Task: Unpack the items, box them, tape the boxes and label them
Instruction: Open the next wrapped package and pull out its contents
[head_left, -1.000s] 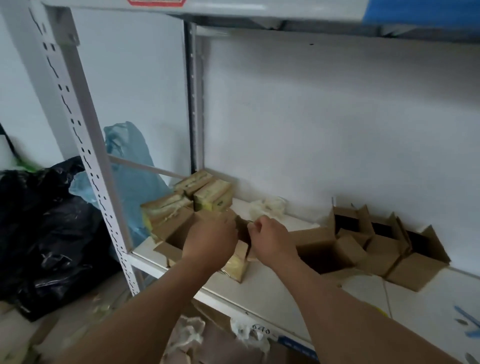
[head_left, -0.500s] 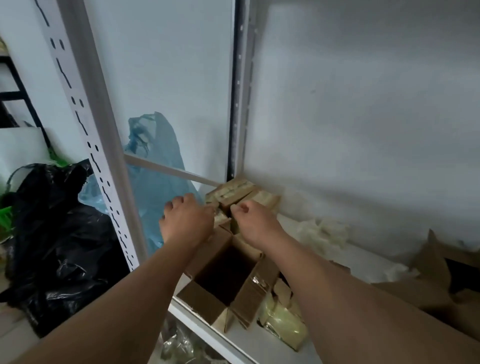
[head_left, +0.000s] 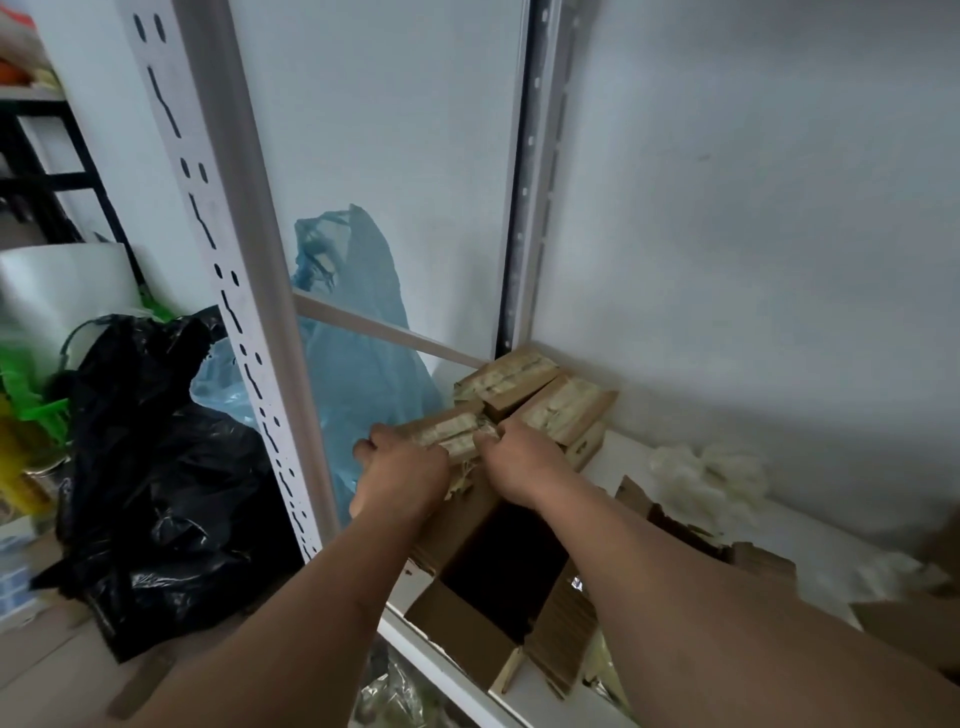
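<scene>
A taped box is gripped at the shelf's left end by both hands: the left hand is curled round its near-left edge, the right hand round its right end. An open box sits just below it. No writing can be read on any box.

I see soft, dim, even daylight on the white wall, with a faint shadow near the shelf post. Wide-angle bending curves that post; everything looks slightly soft, smeared, without glare.
</scene>
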